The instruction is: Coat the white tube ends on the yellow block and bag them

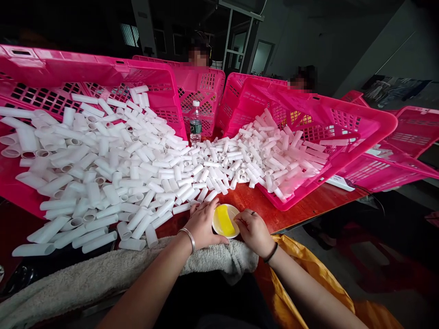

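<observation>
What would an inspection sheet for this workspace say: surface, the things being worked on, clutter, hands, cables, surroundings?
Surface: red-brown table, largely covered.
Job's things: white dish with yellow material inside, liquid or solid unclear; many loose white tubes heaped beyond it, spilling from tipped pink crates.
Clutter: bottle upright between crates; grey towel along the near edge; orange sheet below at right.
Hands: left hand holds the dish's left side; right hand has its fingertips at the right rim, grip unclear.
Cables: thin dark cable by a white block at right.
Surroundings: dim room; two people behind the crates.
</observation>
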A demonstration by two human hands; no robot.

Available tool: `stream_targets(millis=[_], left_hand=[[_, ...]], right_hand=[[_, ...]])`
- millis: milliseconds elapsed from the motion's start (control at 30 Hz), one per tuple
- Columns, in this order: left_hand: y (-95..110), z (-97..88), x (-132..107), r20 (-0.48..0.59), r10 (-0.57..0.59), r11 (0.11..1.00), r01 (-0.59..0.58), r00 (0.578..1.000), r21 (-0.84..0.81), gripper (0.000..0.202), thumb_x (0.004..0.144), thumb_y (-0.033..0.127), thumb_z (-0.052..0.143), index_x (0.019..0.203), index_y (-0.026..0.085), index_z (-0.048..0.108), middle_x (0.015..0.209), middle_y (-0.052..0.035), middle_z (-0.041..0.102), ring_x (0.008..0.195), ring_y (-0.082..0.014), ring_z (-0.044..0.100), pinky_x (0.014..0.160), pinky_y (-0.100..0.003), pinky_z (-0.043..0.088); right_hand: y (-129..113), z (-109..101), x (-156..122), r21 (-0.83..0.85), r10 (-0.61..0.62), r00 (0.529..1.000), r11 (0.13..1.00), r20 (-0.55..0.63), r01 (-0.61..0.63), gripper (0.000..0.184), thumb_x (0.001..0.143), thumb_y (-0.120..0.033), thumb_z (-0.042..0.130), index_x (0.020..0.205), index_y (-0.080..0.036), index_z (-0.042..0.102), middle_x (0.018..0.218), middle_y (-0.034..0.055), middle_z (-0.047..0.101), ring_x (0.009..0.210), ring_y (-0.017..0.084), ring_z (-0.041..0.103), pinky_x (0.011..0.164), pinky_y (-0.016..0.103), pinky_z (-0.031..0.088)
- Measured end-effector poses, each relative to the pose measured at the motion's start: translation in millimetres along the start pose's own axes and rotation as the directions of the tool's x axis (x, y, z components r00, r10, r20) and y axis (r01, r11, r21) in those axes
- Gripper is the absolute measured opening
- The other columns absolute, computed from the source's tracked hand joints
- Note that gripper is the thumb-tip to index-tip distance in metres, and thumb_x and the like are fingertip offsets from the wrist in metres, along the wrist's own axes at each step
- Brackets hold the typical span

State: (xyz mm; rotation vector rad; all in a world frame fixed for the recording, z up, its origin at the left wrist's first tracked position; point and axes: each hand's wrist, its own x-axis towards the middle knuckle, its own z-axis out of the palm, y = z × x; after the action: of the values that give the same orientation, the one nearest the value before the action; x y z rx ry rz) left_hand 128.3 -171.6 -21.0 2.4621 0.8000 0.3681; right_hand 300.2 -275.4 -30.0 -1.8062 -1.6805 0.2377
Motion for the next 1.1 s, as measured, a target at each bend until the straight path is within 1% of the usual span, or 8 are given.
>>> stream_targets(millis=[133,333,467,600,767,967,1033,1100], left_hand=[[-0.1,-0.1,-0.9,-0.012,0.008,1.000,-0.008,1.000,-0.004,0.119,0.041,0.051,0.086,0.139,0.017,0.026,0.129,-0.0166,0.056,0.124,-0.0374,0.043,0.105,-0.057,0.020],[-0.1,0.0,-0.7,-0.003,0.017,1.000,-0.017,1.000,0.006,0.120,0.041,0.049,0.086,0.139,0.016,0.026,0.131,-0.0176,0.054,0.125,-0.0374,0.042,0.105,-0.056,0.022],[0.5,0.1,-1.2,-0.004,-0.002,1.000,0.002,1.000,0.010,0.121,0.042,0.050,0.086,0.141,0.016,0.023,0.131,-0.0171,0.054,0.125,-0.0372,0.041,0.105,-0.056,0.022],[0.0,-1.1,-1.5,0.000,0.005,1.000,-0.005,1.000,0.009,0.120,0.043,0.050,0.085,0.141,0.016,0.024,0.131,-0.0168,0.053,0.126,-0.0375,0.041,0.105,-0.056,0.020],[-1.0,0.5,-0.1,0.010,0.002,1.000,-0.002,1.000,0.013,0.119,0.041,0.050,0.086,0.139,0.016,0.028,0.134,-0.0182,0.050,0.127,-0.0377,0.039,0.105,-0.057,0.020],[0.7,-8.5,-4.8,0.034,0.033,0.998,-0.034,0.999,0.051,0.121,0.045,0.062,0.080,0.142,0.016,0.024,0.140,-0.0201,0.043,0.132,-0.0407,0.033,0.108,-0.061,0.015],[-3.5,-25.5,-11.5,-0.023,0.048,0.996,-0.046,0.999,0.081,0.106,0.060,0.062,0.072,0.142,0.016,0.024,0.142,-0.0191,0.040,0.133,-0.0392,0.032,0.108,-0.060,0.018],[-11.4,-47.2,-18.9,-0.126,0.019,0.989,0.000,0.992,0.149,0.065,0.081,0.046,0.058,0.136,0.017,0.037,0.136,-0.0156,0.047,0.127,-0.0343,0.040,0.106,-0.054,0.028]], right_hand=[[-2.6,-20.4,3.7,-0.045,-0.011,1.000,0.999,0.027,0.013,0.017,0.083,-0.011,0.048,0.078,-0.016,0.064,0.075,0.0058,0.063,0.072,0.019,0.059,0.069,0.029,0.046],[-14.6,-37.9,22.6,-0.139,-0.074,0.995,0.988,-0.063,0.065,0.018,0.085,-0.014,0.048,0.082,-0.015,0.066,0.076,0.0074,0.062,0.072,0.020,0.058,0.069,0.029,0.045],[-28.8,-34.6,40.0,-0.281,-0.176,0.977,0.938,0.123,0.205,0.022,0.088,-0.011,0.046,0.078,-0.014,0.067,0.074,0.0081,0.062,0.072,0.019,0.056,0.069,0.029,0.042],[-34.6,-39.8,50.6,-0.461,-0.113,0.964,0.861,0.242,0.217,0.025,0.086,-0.010,0.048,0.067,-0.014,0.064,0.069,0.0081,0.060,0.066,0.018,0.054,0.063,0.029,0.037],[-41.2,-43.3,62.1,-0.482,-0.141,0.949,0.834,0.282,0.267,0.023,0.084,-0.010,0.047,0.071,-0.015,0.065,0.073,0.0089,0.063,0.070,0.019,0.056,0.066,0.029,0.037],[-49.2,-29.4,74.8,-0.490,-0.132,0.878,0.787,0.460,0.375,0.014,0.079,-0.009,0.055,0.079,-0.014,0.068,0.079,0.0115,0.067,0.074,0.022,0.060,0.065,0.030,0.039],[-51.9,-37.6,78.3,-0.472,-0.132,0.873,0.798,0.469,0.374,0.011,0.082,-0.016,0.058,0.082,-0.015,0.068,0.080,0.0110,0.067,0.076,0.023,0.061,0.066,0.029,0.040],[-55.1,-52.3,84.6,-0.452,-0.126,0.894,0.827,0.430,0.334,0.015,0.086,-0.027,0.058,0.089,-0.016,0.068,0.082,0.0101,0.067,0.078,0.022,0.062,0.066,0.029,0.041]])
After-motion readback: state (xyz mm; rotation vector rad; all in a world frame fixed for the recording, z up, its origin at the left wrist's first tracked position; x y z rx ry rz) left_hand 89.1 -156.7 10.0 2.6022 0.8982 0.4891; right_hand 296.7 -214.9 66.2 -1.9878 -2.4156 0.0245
